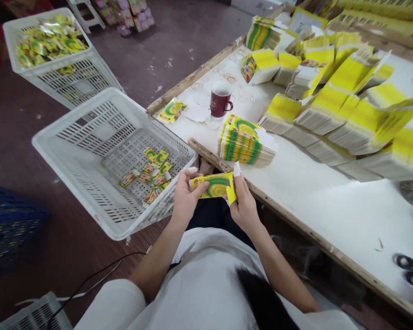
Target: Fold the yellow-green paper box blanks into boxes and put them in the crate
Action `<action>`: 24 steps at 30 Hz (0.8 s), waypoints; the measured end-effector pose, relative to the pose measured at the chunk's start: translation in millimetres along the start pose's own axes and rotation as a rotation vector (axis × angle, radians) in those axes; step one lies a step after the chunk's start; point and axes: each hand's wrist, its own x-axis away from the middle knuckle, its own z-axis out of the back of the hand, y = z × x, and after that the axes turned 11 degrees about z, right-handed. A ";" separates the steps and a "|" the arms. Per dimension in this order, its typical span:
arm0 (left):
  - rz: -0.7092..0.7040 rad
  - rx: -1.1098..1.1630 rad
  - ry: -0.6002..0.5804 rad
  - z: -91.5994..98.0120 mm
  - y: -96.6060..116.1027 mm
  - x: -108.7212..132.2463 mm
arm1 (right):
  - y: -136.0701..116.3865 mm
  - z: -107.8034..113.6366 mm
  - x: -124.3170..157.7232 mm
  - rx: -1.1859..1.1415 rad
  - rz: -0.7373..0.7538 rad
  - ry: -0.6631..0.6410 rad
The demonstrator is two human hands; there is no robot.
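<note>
Left hand and right hand are pinching a light, flimsy yellow carton by its ends, a white basket just leftward.

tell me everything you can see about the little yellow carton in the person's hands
The carton is a small flat printed pack, yellow with green curved bands and a red patch at its left end; it looks like thin card. It lies roughly level above the lap, beside the table edge. The left hand pinches its left end, the right hand its right end, where a yellow flap hangs down.
</note>
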 end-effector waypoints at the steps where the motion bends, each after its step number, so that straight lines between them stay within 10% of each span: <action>1: 0.012 0.006 -0.005 -1.0 -0.6 0.1 | 0.3 1.1 -2.6 0.007 0.001 -0.015; 24: 0.011 -0.016 0.023 1.3 -2.2 1.1 | 17.7 18.8 -12.3 -0.141 0.023 -0.240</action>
